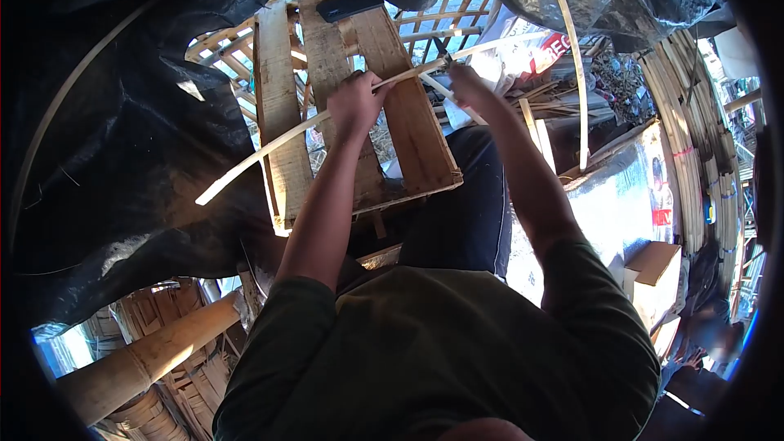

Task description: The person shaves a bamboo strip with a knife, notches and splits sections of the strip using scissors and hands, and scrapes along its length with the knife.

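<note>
A long pale bamboo strip (269, 150) runs slantwise across a slatted wooden stand (416, 131) in front of me. My left hand (356, 103) is closed around the strip near its middle, above the slats. Farther along the strip, my right hand (467, 88) is closed on a knife (442, 49), whose dark blade points up beside the strip. Its grip is mostly hidden by my fingers. Below that hand a second pale stick (437, 86) slants down to the right; I cannot tell whether my fingers touch it.
A black phone (349, 6) lies at the stand's far end. Dark plastic sheeting (122, 131) hangs on the left. A white sack (523, 53) and loose sticks lie to the right. Bundled bamboo strips (682, 131) and a cardboard box (653, 264) are farther right. Another person (698, 384) sits lower right.
</note>
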A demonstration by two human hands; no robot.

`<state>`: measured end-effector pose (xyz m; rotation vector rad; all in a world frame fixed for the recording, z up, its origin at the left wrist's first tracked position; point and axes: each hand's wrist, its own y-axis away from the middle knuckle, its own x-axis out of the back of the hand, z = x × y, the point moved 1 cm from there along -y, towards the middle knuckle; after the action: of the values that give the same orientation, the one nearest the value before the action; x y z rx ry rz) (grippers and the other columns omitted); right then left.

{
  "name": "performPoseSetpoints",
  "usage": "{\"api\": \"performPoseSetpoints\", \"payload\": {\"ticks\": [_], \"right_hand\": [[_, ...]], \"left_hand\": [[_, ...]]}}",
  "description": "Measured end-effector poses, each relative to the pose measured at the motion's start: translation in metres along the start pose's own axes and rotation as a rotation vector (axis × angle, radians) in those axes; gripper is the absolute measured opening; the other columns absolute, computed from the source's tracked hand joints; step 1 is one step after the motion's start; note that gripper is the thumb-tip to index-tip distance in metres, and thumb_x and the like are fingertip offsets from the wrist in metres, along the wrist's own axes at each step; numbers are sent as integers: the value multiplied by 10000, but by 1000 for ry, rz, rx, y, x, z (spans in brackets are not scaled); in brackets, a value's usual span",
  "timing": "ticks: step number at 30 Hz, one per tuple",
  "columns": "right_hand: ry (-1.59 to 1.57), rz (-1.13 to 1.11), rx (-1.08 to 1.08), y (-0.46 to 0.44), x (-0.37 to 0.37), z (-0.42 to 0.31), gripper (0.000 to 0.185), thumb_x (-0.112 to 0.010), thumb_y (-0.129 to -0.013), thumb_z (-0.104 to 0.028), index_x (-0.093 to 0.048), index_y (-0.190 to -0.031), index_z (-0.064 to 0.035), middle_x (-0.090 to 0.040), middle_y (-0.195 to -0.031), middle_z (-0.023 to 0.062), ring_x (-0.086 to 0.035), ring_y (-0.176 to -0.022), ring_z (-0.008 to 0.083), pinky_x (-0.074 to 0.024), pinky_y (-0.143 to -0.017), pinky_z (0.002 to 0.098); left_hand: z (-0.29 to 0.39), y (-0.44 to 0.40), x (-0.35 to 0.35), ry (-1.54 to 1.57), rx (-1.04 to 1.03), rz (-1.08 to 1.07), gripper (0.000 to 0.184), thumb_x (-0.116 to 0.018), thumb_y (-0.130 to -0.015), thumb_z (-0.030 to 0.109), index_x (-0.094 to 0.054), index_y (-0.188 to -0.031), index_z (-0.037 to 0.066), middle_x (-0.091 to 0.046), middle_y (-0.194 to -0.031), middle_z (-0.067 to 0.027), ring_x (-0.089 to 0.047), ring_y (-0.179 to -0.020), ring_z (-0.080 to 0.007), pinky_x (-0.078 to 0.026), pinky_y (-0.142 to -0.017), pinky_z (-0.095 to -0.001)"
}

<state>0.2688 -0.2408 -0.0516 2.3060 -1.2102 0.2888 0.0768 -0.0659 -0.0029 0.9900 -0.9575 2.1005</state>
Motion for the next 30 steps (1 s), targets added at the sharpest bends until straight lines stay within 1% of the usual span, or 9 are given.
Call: {"api": "performPoseSetpoints", "payload": {"ticks": [2,6,10,16,17,19,22,25,30], "right_hand": [[-701,-25,-214,-9,34,-7,352,-446,-1025,-378,-499,-811,-104,-362,-556,-24,-334,-407,123,-316,-365,306],[71,-11,-56,3,6,-10,354,-432,-1032,-351,-464,-763,-123,-356,-554,-28,-308,-397,124,-271,-359,325],[-465,-233,-260,-4,32,-17,335,-416,-1042,-327,-446,-763,-146,-342,-569,-23,-265,-402,91,-197,-363,250],[-171,190,-241,1,34,-29,257,-483,-989,-293,-517,-864,-71,-358,-556,-24,-283,-373,142,-236,-346,335],[-328,435,-123,-36,48,6,181,-497,-873,-103,-589,-767,11,-586,-631,130,-501,-399,203,-410,-398,358],[232,240,-180,-13,35,-6,283,-434,-1000,-271,-529,-858,-46,-454,-581,30,-410,-415,162,-317,-372,348],[-327,-286,-159,-23,31,3,244,-487,-950,-233,-598,-835,-49,-550,-576,51,-506,-415,174,-365,-360,332],[-259,159,-149,-35,58,3,308,-459,-986,-273,-531,-758,-78,-434,-530,26,-409,-387,146,-324,-348,329],[-11,167,-186,11,-10,-9,451,-389,-1046,-402,-488,-748,-78,-392,-503,9,-380,-369,139,-328,-356,331]], "left_hand": [[-1,-3,0,4,-22,11,288,-751,-798,466,-710,-800,181,-700,-772,-9,-689,-708,-237,-511,-590,-358],[-1,-1,-2,-2,-45,34,291,-755,-793,468,-707,-793,181,-701,-765,-14,-689,-699,-239,-511,-582,-358],[-4,-5,-4,-4,-26,26,309,-751,-790,486,-703,-788,181,-696,-738,-25,-686,-676,-242,-511,-569,-363],[-4,-2,-4,16,-49,41,309,-751,-788,479,-703,-793,174,-697,-733,-29,-687,-676,-246,-508,-564,-370],[-4,-2,-4,33,-67,65,306,-755,-784,474,-703,-794,172,-698,-736,-30,-687,-678,-249,-507,-563,-371],[-3,0,0,27,-41,44,299,-753,-780,462,-702,-785,167,-691,-755,-30,-684,-695,-247,-512,-581,-375],[-2,1,-3,31,-39,26,285,-754,-778,455,-705,-790,174,-692,-758,-34,-684,-699,-254,-517,-595,-383],[-2,-5,-1,30,-26,39,273,-757,-780,452,-709,-804,185,-701,-743,-42,-688,-686,-265,-519,-595,-390],[0,-2,2,44,8,1,262,-763,-774,430,-709,-808,176,-707,-763,-41,-690,-706,-270,-525,-619,-392]]}}
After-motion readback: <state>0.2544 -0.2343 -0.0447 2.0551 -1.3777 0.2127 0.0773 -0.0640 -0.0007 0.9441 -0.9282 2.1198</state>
